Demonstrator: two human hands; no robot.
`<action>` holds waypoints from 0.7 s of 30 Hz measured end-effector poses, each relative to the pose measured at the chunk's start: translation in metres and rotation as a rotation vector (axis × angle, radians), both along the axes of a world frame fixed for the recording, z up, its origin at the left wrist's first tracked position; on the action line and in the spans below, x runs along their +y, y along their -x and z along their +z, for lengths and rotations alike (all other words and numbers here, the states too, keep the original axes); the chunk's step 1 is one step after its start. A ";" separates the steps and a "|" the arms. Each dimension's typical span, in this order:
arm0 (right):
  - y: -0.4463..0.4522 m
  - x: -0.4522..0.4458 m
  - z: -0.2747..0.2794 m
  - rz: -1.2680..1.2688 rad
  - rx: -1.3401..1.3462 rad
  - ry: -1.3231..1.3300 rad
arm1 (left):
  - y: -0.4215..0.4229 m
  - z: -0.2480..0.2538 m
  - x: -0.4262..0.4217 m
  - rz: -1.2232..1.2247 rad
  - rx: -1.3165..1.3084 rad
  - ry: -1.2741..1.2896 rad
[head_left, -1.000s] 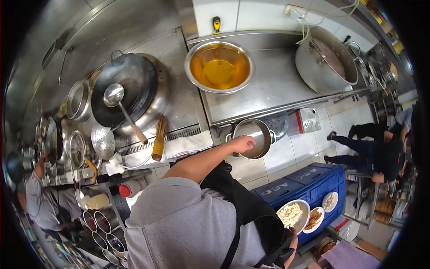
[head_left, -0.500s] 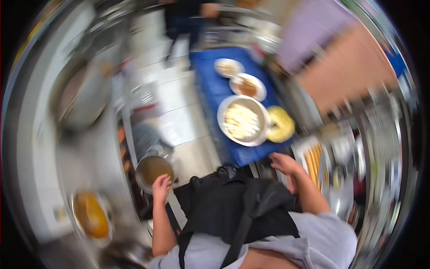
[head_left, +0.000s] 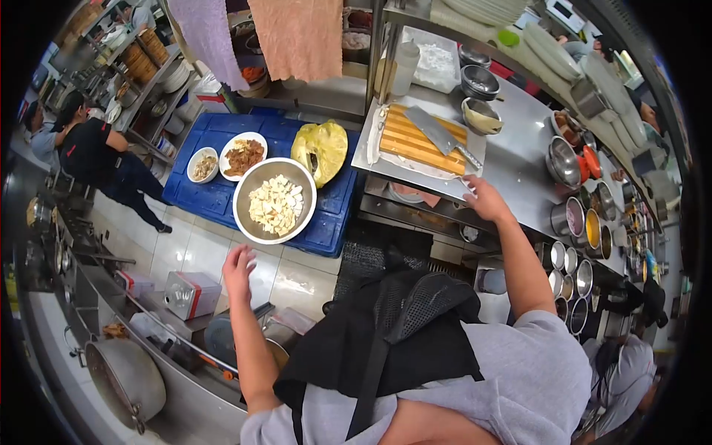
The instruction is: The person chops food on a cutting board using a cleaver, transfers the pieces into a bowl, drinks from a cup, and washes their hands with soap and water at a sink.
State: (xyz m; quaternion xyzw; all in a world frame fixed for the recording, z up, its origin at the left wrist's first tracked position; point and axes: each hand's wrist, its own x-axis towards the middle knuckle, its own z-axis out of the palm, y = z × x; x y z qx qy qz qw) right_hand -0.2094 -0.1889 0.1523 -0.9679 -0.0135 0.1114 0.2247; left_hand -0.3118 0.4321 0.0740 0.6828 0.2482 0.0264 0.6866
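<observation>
My left hand (head_left: 239, 271) hangs with fingers loosely apart, holding nothing, just below a large metal bowl (head_left: 239, 211) of pale chopped pieces. That bowl stands on a blue chest or lid (head_left: 196, 137), beside a plate of brown food pieces (head_left: 245, 157), a small bowl of beige bits (head_left: 202, 165) and a yellow cabbage-like piece (head_left: 320, 152). At the steel counter's front edge is my right hand (head_left: 486, 200), its fingers apart and nothing in it. A cleaver (head_left: 434, 130) lies across a wooden cutting board (head_left: 400, 141), its handle close to that hand; whether they touch I cannot tell.
The steel counter (head_left: 512, 156) holds metal bowls (head_left: 480, 83) and a white tray of flour-like powder (head_left: 437, 63). Several containers (head_left: 567, 274) line the right side. At left a co-worker in black (head_left: 93, 148) stands near shelves; a large pot (head_left: 126, 378) is lower left. Cloths (head_left: 300, 37) hang above.
My view has swung to the right and sharpened, bringing the counter, board and cleaver into sight. My right hand is now at the counter edge; my left is nearer the large bowl.
</observation>
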 end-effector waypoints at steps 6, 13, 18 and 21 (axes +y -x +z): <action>-0.060 -0.063 -0.046 -0.003 -0.216 -0.102 | -0.089 0.000 -0.125 -0.160 -0.027 -0.076; -0.069 -0.143 -0.067 0.065 -0.162 -0.158 | -0.148 -0.028 -0.214 -0.244 0.137 -0.137; -0.085 -0.191 -0.071 -0.064 -0.077 -0.203 | -0.187 -0.037 -0.222 -0.090 0.115 -0.036; -0.087 -0.188 -0.073 -0.111 -0.045 -0.265 | -0.213 -0.055 -0.218 0.018 0.123 0.046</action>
